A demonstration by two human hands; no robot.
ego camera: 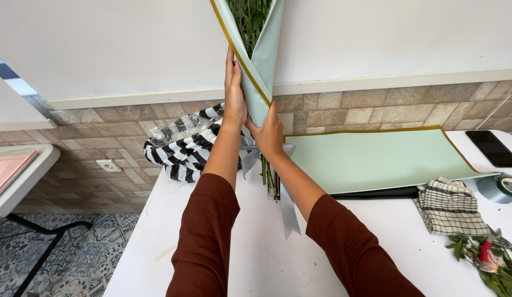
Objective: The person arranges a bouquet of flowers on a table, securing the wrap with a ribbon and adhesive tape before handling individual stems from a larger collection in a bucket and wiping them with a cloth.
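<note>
both hands, left hand point(234, 104) flat and right hand point(267, 135) closed, hold the wrapped bouquet point(255, 60) upright above the worktop point(256, 247); squeeze evenly at the neck so the paper stays smooth.

Desk point(256, 253) held striped wrap point(181, 151), mint paper sheet point(371, 159), checked cloth point(451, 206), tape roll point(501, 188), phone point(491, 147), cut stems point(490, 264).
</note>
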